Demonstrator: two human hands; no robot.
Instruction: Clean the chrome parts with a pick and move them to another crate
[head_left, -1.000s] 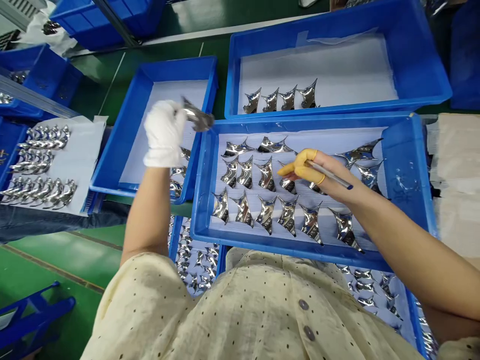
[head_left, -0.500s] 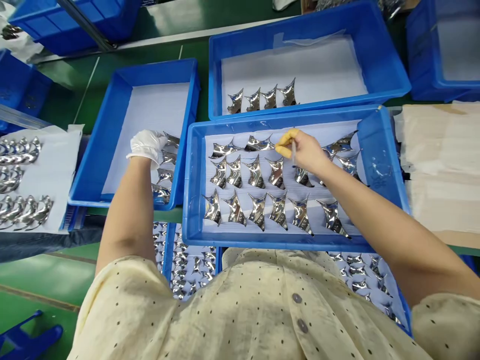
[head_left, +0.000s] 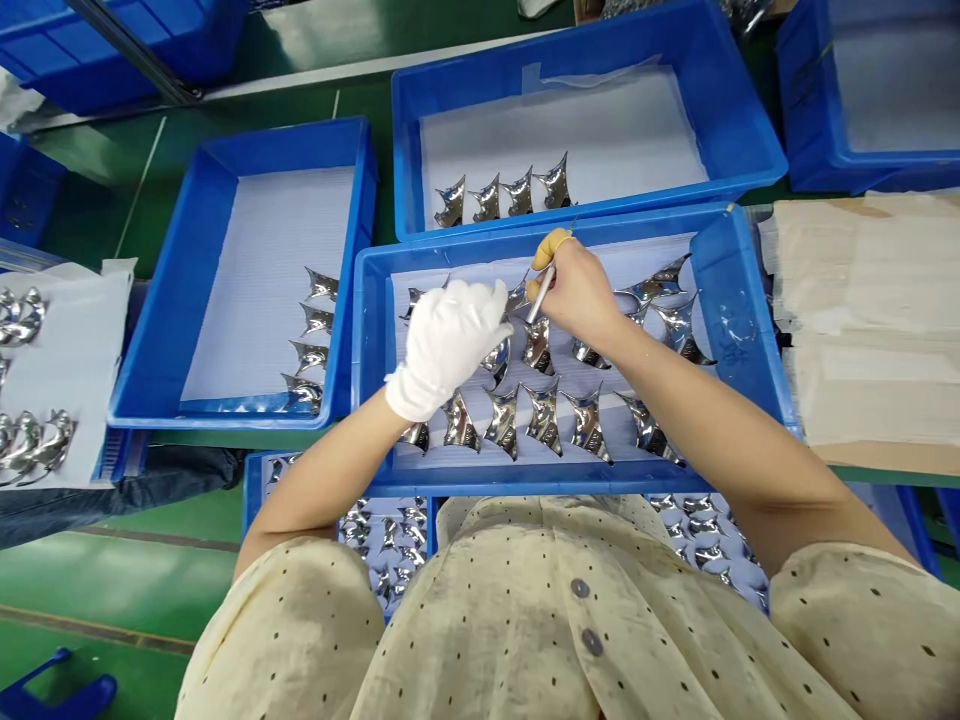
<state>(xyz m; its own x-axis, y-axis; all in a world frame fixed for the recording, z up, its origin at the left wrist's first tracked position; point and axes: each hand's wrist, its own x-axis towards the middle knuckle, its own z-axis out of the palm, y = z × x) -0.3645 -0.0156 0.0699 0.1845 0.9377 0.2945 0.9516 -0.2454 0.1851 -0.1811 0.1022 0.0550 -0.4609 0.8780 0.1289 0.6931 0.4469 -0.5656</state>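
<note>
My left hand (head_left: 454,340), in a white glove, is over the central blue bin (head_left: 750,310). Its fingers are apart and reach toward a shiny metal piece (head_left: 517,297) in the back row; I see nothing in them. My right hand (head_left: 574,285) wears yellow finger covers and grips a slim white pen-like stick (head_left: 541,293), its lower end tilted down to the left. Rows of pointed, mirror-bright metal pieces (head_left: 544,418) lie on white paper beneath both hands. The glove hides some of them, and my right forearm covers others.
A left blue bin (head_left: 169,250) holds several metal pieces (head_left: 309,355) along its right side. Behind the central bin, another blue bin (head_left: 742,110) has a short row of pieces (head_left: 517,190). Cardboard sheets (head_left: 870,320) are stacked at right. More pieces lie below the table.
My left hand has moved right, from the left bin to over the central bin. The right hand has turned, bringing the white stick more into sight. The view has shifted slightly.
</note>
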